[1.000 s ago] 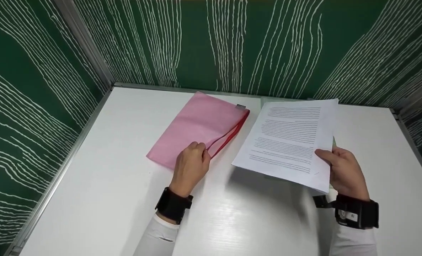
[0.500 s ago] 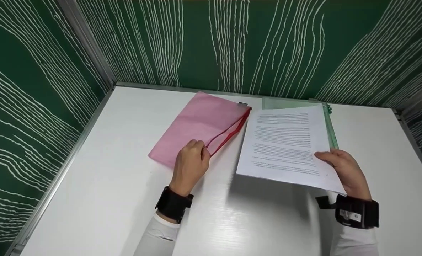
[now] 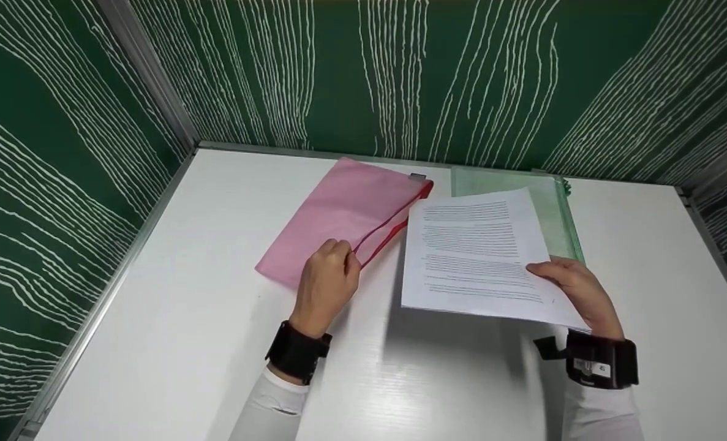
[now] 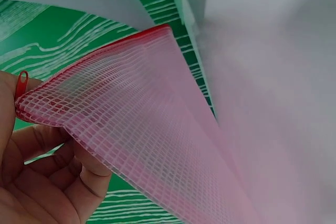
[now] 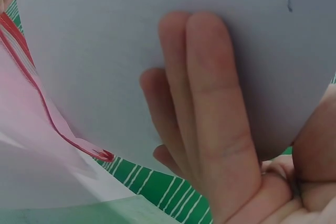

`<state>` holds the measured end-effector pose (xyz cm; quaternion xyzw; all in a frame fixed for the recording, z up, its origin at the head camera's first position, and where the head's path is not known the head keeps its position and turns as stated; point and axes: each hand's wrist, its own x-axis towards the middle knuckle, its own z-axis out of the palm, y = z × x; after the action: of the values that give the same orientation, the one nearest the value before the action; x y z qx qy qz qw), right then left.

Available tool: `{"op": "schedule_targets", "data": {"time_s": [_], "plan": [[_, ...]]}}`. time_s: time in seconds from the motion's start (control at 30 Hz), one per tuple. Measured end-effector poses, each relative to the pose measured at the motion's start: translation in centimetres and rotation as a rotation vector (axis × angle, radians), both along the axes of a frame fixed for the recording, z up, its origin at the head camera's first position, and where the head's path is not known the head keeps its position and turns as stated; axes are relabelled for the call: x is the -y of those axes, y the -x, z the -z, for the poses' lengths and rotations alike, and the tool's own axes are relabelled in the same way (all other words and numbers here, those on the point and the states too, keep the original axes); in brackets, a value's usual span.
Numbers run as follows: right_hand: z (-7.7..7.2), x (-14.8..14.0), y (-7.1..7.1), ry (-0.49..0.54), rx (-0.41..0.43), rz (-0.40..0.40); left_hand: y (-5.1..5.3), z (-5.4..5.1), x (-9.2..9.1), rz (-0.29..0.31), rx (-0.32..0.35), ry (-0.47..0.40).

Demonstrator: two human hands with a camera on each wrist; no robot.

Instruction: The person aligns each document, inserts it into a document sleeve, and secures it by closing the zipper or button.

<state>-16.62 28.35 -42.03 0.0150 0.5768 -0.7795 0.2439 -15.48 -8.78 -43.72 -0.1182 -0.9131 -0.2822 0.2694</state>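
In the head view a pink mesh zip pouch [image 3: 332,214] lies slanted on the white table, its red-edged mouth parted. My left hand [image 3: 326,278] pinches the near corner of that mouth; the left wrist view shows the red zipper pull [image 4: 22,83] beside the thumb. My right hand [image 3: 574,291] holds printed paper [image 3: 473,251] by its right edge, thumb on top, fingers [image 5: 210,77] flat underneath. The paper is tilted above the table. Its far left corner overlaps the pouch's red edge; whether it is inside the mouth I cannot tell.
A pale green zip pouch [image 3: 544,211] lies at the back right, partly covered by the paper. Green panels with white wavy lines [image 3: 339,73] rise behind the white table [image 3: 155,306] and at its sides.
My right hand has carried the paper left and turned it, so its far left corner now overlaps the pink pouch's mouth. More of the green pouch shows. The left hand keeps its grip.
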Motion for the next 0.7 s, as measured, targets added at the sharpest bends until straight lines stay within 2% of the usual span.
{"op": "schedule_targets", "data": {"time_s": [0.3, 0.53, 0.7], "plan": [[0.3, 0.6, 0.0, 0.168, 0.044, -0.016, -0.2, -0.3, 0.2, 0.016, -0.008, 0.04], [0.5, 0.7, 0.2, 0.17, 0.032, -0.029, -0.4, -0.7, 0.3, 0.024, -0.033, 0.07], [0.7, 0.7, 0.3, 0.197, 0.024, -0.016, -0.6, -1.1, 0.2, 0.042, -0.018, 0.075]]}}
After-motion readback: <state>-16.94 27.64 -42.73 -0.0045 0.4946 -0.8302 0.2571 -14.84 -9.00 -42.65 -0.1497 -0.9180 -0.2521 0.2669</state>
